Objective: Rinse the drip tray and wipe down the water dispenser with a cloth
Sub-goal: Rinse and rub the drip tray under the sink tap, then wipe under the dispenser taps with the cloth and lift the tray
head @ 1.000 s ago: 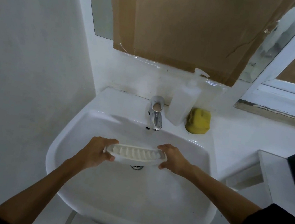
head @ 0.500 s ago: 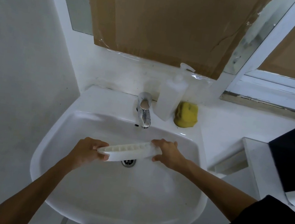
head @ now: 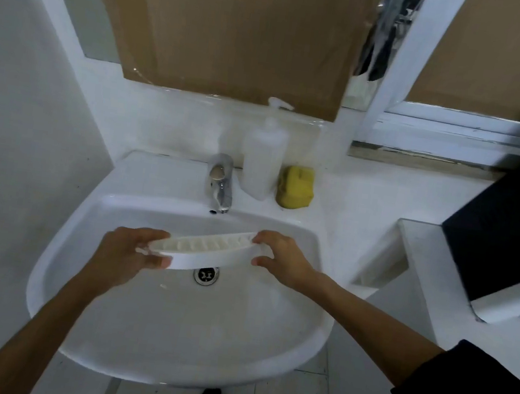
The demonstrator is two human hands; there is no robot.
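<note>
The white ribbed drip tray [head: 207, 249] hangs over the white sink basin [head: 166, 334], just above the drain [head: 206, 274]. Its right end is tilted up. My left hand [head: 130, 252] grips the tray's left end, thumb underneath. My right hand [head: 280, 256] pinches the right end with fingers on top and thumb below. The chrome tap [head: 220, 183] stands behind the tray; no water is visibly running. No water dispenser and no cloth are in view.
A translucent pump bottle [head: 263, 160] and a yellow sponge [head: 296, 187] stand on the ledge right of the tap. Cardboard [head: 242, 27] covers the window behind. A white shelf [head: 437, 255] with a dark object [head: 509, 218] is at the right. A wall [head: 11, 128] closes the left.
The tray went from level to tilted, its right end raised and left end lowered, and now sits lower over the drain. Both hands keep their hold on its ends.
</note>
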